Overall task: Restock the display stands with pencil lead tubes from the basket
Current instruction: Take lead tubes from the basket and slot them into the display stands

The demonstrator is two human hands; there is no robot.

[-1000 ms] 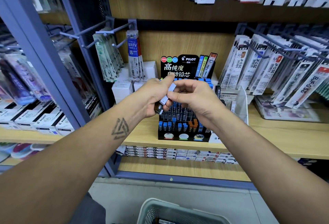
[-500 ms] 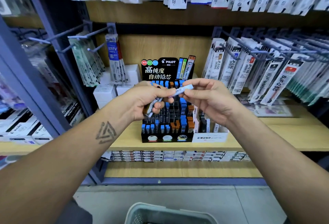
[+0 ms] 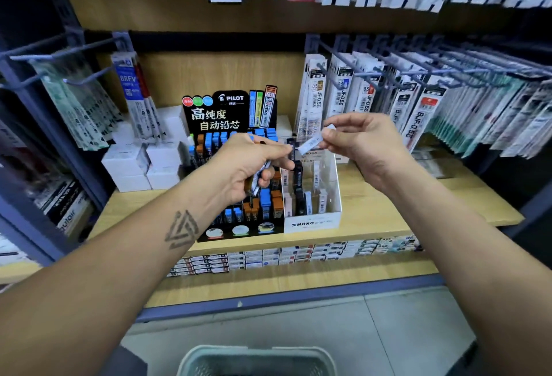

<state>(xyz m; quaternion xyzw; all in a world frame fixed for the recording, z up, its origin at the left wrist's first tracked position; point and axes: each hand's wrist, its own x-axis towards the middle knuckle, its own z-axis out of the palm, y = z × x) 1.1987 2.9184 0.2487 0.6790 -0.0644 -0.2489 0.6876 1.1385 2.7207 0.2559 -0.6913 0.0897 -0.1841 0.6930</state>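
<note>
Right hand [image 3: 363, 144] pinches a pale tube [image 3: 313, 141] at frame centre; left hand [image 3: 249, 166] clutches several tubes [image 3: 259, 180] above the black stand [image 3: 239, 220].

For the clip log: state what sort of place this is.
Most likely a stationery shop aisle. Packaged pen refills hang on hooks, a Pilot lead stand and a white Mono stand sit on a wooden shelf, and a shopping basket sits on the floor below.

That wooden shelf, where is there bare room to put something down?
Bare wood on the shelf lies right of the white MONO stand, and a strip before the white boxes. Crowded: the black PILOT stand.
</note>
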